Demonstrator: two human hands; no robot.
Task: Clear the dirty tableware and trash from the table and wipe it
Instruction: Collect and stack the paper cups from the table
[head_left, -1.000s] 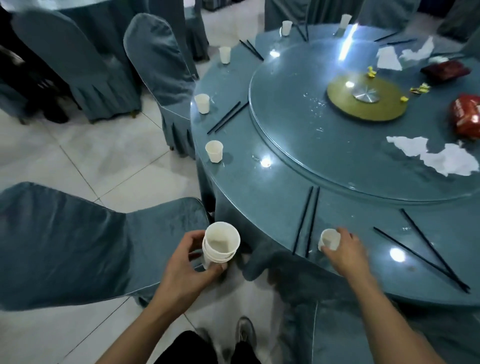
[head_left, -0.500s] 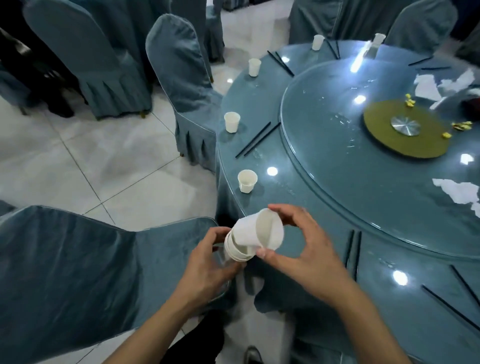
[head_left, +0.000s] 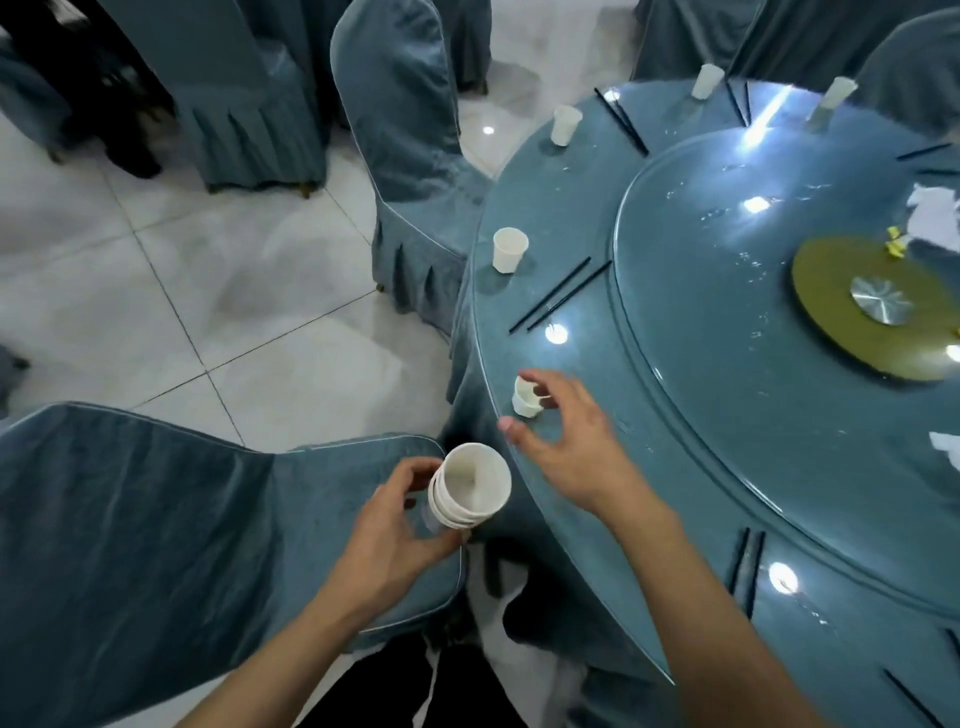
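My left hand (head_left: 395, 530) grips a stack of white paper cups (head_left: 470, 486) just off the table's near-left edge, above a chair seat. My right hand (head_left: 563, 441) hovers over the round blue table (head_left: 587, 218) with its fingers spread around a single white paper cup (head_left: 525, 399) by the rim; I cannot tell if they touch it. More white cups stand along the rim, the nearest being a cup (head_left: 509, 250) and a farther cup (head_left: 565, 124). Black chopsticks (head_left: 560, 295) lie beside the nearest one.
A glass turntable (head_left: 779, 322) with a green centre disc (head_left: 878, 306) fills the table's middle, with white tissue scraps (head_left: 932, 213) and yellow wrappers on it. More chopsticks (head_left: 748, 571) lie at the near rim. Blue-covered chairs, one near (head_left: 156, 545) and one farther (head_left: 405, 145), flank the table over tiled floor.
My right hand put the cup it carried into the stack and has moved right and forward to another cup on the table. The view has shifted left along the rim.
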